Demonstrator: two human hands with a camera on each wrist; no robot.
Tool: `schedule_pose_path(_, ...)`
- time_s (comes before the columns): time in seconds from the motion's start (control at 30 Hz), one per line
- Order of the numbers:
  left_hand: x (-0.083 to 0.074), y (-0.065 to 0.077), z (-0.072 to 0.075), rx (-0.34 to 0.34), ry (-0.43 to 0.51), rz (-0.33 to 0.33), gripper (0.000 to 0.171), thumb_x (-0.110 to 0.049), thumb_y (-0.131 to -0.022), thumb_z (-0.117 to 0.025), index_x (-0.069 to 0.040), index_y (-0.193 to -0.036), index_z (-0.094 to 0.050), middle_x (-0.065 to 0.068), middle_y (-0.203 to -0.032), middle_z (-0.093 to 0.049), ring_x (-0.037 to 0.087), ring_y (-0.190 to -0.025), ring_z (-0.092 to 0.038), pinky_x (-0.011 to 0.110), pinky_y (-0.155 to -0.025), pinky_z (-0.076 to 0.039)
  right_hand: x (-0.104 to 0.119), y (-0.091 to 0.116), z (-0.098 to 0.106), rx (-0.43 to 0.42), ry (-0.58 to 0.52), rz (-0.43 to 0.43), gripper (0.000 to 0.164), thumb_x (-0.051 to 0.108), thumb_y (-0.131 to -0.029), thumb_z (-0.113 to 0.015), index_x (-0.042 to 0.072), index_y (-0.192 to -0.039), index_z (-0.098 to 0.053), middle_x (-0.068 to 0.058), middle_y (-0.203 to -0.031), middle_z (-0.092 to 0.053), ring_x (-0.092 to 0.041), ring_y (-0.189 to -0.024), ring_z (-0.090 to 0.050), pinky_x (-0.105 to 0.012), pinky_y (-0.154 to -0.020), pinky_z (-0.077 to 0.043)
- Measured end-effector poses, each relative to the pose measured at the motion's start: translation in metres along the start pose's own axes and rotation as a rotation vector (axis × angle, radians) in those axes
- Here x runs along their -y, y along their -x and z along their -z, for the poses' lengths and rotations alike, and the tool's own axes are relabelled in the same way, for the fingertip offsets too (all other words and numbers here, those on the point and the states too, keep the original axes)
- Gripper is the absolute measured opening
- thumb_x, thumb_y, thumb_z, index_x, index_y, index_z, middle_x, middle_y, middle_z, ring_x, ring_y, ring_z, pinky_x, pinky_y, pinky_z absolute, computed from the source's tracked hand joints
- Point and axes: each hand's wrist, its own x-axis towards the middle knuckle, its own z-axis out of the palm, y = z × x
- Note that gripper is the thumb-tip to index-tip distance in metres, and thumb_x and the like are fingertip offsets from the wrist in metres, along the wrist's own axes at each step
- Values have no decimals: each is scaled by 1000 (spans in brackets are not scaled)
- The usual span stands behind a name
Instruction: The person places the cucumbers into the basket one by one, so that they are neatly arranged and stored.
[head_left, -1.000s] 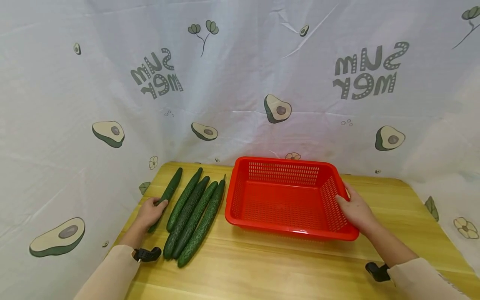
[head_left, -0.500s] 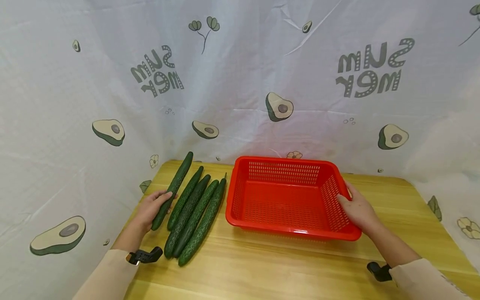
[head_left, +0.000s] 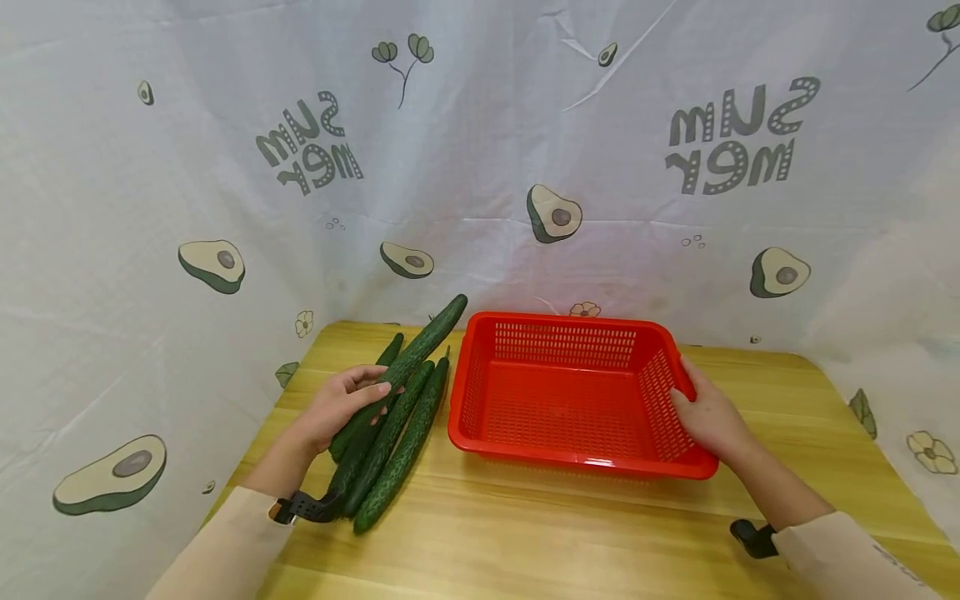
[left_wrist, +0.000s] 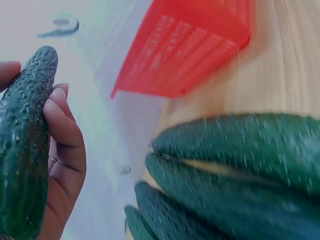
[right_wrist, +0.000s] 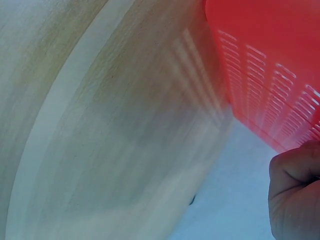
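Observation:
My left hand grips a dark green cucumber between thumb and fingers, raised and slanting above the other cucumbers. In the left wrist view that held cucumber runs up the left side, fingers curled along it, apart from the cucumbers lying on the table. At the right my right hand holds the side rim of a red plastic basket, thumb over the edge. Nothing lies inside the basket. The right wrist view shows the curled fingers by the perforated basket wall.
A light wooden table carries everything. Behind it and to the sides hangs a white curtain printed with avocados. The basket's left side stands close to the tips of the lying cucumbers.
The left hand has lifted the leftmost cucumber from the table and carried it right, over the other cucumbers, towards the basket. The right hand and basket have stayed in place.

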Motion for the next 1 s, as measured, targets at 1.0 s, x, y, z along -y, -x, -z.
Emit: schedule_pose_path(1.0,-71,-65,-113,407,-608,-270,37,-30,-91,-78,-20,-126,-71,-7,-121,-72,15,-113,-64,31,-94,-55,-3,0,-2,-33,-28,-19,72,26,-109,-38,13,-165,6,-40,-144,-39,-21,-76,-70,-37,-65,-63)
